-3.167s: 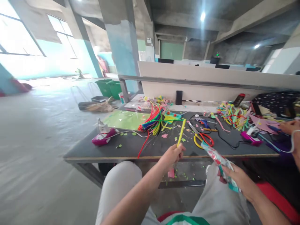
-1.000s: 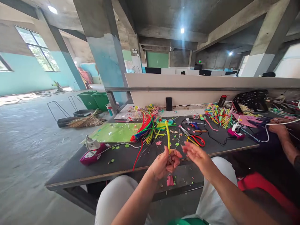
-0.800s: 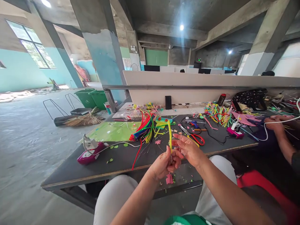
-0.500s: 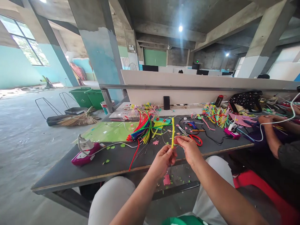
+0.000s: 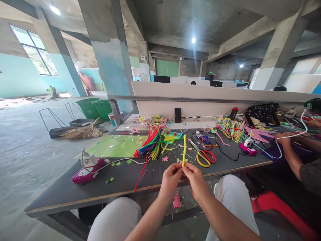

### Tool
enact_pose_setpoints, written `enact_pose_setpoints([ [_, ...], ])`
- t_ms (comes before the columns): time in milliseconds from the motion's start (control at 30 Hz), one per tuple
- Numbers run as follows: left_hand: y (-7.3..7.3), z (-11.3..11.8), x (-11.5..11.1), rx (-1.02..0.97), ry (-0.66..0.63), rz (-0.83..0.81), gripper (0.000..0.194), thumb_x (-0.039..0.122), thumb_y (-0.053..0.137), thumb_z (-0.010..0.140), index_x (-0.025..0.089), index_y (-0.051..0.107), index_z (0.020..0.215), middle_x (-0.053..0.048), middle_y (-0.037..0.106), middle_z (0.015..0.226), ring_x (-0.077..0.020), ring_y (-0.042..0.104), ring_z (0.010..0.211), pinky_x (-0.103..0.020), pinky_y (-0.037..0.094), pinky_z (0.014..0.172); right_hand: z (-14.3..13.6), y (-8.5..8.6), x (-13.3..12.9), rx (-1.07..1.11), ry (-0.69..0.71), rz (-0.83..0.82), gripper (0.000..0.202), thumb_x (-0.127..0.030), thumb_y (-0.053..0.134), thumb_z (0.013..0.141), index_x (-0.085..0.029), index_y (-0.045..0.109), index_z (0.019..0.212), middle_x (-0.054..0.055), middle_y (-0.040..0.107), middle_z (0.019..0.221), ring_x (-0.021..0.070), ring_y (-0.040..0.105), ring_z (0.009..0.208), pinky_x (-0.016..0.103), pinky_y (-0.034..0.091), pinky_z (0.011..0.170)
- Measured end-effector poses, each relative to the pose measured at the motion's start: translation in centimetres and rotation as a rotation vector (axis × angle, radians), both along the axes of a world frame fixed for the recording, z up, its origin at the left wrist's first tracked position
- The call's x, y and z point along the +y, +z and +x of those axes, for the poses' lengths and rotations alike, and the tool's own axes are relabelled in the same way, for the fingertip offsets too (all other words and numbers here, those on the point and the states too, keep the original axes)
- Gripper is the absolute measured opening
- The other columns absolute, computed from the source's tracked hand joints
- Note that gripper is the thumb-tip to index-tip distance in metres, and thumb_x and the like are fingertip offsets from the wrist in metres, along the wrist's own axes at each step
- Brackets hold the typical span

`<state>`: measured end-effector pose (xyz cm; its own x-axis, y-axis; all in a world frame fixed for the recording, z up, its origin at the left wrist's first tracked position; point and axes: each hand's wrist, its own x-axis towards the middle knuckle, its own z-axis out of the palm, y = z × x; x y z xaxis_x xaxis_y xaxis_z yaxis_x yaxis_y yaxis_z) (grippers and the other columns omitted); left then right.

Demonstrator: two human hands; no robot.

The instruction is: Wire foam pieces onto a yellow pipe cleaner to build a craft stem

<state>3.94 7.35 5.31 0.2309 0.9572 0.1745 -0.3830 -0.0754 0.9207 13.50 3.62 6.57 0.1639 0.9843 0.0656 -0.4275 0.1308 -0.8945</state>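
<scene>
A yellow fuzzy stem (image 5: 184,150) is being pinched at its lower end by the fingertips of both the left hand (image 5: 171,176) and the right hand (image 5: 197,183), neither being clearly nearer to it. Its long axis is being held almost upright, the free length being pointed up and away from the fingers. The stem is being kept to the left of the scissors (image 5: 199,151), above the near part of the table (image 5: 117,177). A thin wire (image 5: 193,161) is being seen beside the right fingertips, between stem and scissors; whether it is being gripped cannot be told. Far to the left of the scissors, two green bins (image 5: 102,111) are being kept on the floor, their contents being hidden. Behind the scissors and to their right, a dark bottle (image 5: 233,114) is being left upright but tilted slightly, its contents not being shown.
</scene>
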Motion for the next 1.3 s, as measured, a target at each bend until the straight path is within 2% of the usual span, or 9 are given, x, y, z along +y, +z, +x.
enact_pose_setpoints([
  [100, 1.0, -0.1, 0.1, 0.063, -0.033, 0.02, 0.024, 0.028, 0.074, 0.066, 0.014, 0.069, 0.085, -0.003, 0.066, 0.077, -0.0142, 0.057, 0.069, -0.024, 0.044, 0.065, 0.9, 0.1, 1.1, -0.012, -0.043, 0.024, 0.032, -0.04, 0.076, 0.067, -0.02, 0.073, 0.092, 0.004, 0.072, 0.087, 0.0218, 0.064, 0.08, 0.034, 0.05, 0.071],
  [233, 2.2, 0.2, 0.4, 0.037, -0.077, -0.05, 0.027, 0.033, 0.071, 0.071, 0.014, 0.069, 0.09, -0.002, 0.062, 0.071, -0.0096, 0.051, 0.059, -0.021, 0.04, 0.056, 3.0, 0.1, 2.8, 0.138, 0.124, 0.005, 0.032, -0.038, 0.077, 0.067, -0.02, 0.072, 0.092, 0.003, 0.07, 0.08, 0.0184, 0.063, 0.069, 0.029, 0.049, 0.06],
  [333, 2.0, 0.8, 1.1, -0.023, -0.039, -0.111, 0.028, 0.038, 0.072, 0.07, 0.015, 0.067, 0.084, 0.001, 0.057, 0.064, -0.0076, 0.047, 0.053, -0.019, 0.036, 0.051, 4.4, -0.8, 3.5, 0.212, 0.199, -0.048, 0.032, -0.035, 0.079, 0.065, -0.019, 0.071, 0.09, 0.003, 0.069, 0.078, 0.0142, 0.061, 0.065, 0.023, 0.046, 0.054],
  [467, 1.2, 1.5, 1.5, -0.055, 0.013, -0.114, 0.03, 0.039, 0.074, 0.067, 0.015, 0.066, 0.083, 0.001, 0.057, 0.064, -0.0087, 0.05, 0.055, -0.02, 0.04, 0.054, 5.4, -1.7, 3.1, 0.23, 0.261, -0.056, 0.027, -0.031, 0.078, 0.067, -0.017, 0.071, 0.09, 0.001, 0.066, 0.07, 0.0107, 0.057, 0.059, 0.02, 0.042, 0.051],
  [667, 1.6, 1.7, 0.9, 0.012, -0.018, -0.029, 0.022, 0.037, 0.069, 0.074, 0.015, 0.065, 0.077, 0.0, 0.059, 0.063, -0.0105, 0.052, 0.058, -0.023, 0.042, 0.058, 6.1, -1.4, 2.1, 0.207, 0.307, -0.043, 0.027, -0.034, 0.076, 0.07, -0.018, 0.069, 0.091, 0.001, 0.067, 0.075, 0.0117, 0.059, 0.061, 0.022, 0.044, 0.056],
  [933, 0.6, 1.1, 1.0, -0.017, 0.001, -0.053, 0.019, 0.034, 0.07, 0.073, 0.016, 0.065, 0.077, 0.0, 0.06, 0.068, -0.0112, 0.055, 0.062, -0.023, 0.045, 0.06, 5.8, -1.7, 1.6, 0.047, 0.259, -0.07, 0.026, -0.041, 0.075, 0.068, -0.018, 0.068, 0.078, 0.001, 0.067, 0.074, 0.0149, 0.061, 0.055, 0.031, 0.051, 0.059],
  [1067, 0.3, 1.3, 0.6, -0.053, -0.002, -0.039, 0.016, 0.031, 0.069, 0.074, 0.016, 0.065, 0.079, 0.0, 0.062, 0.072, -0.0113, 0.056, 0.062, -0.024, 0.046, 0.062, 5.4, -1.7, 1.3, -0.012, 0.175, -0.074, 0.026, -0.043, 0.073, 0.069, -0.018, 0.068, 0.075, 0.0, 0.066, 0.07, 0.0145, 0.059, 0.052, 0.031, 0.051, 0.057],
  [1300, 0.0, 2.0, 0.1, -0.117, -0.083, -0.022, 0.012, 0.028, 0.064, 0.08, 0.016, 0.066, 0.081, -0.002, 0.064, 0.079, -0.0134, 0.059, 0.071, -0.028, 0.048, 0.071, 5.1, -3.0, 1.5, -0.047, 0.037, -0.02, 0.026, -0.044, 0.068, 0.074, -0.018, 0.067, 0.075, 0.002, 0.066, 0.07, 0.016, 0.059, 0.054, 0.029, 0.049, 0.052],
])
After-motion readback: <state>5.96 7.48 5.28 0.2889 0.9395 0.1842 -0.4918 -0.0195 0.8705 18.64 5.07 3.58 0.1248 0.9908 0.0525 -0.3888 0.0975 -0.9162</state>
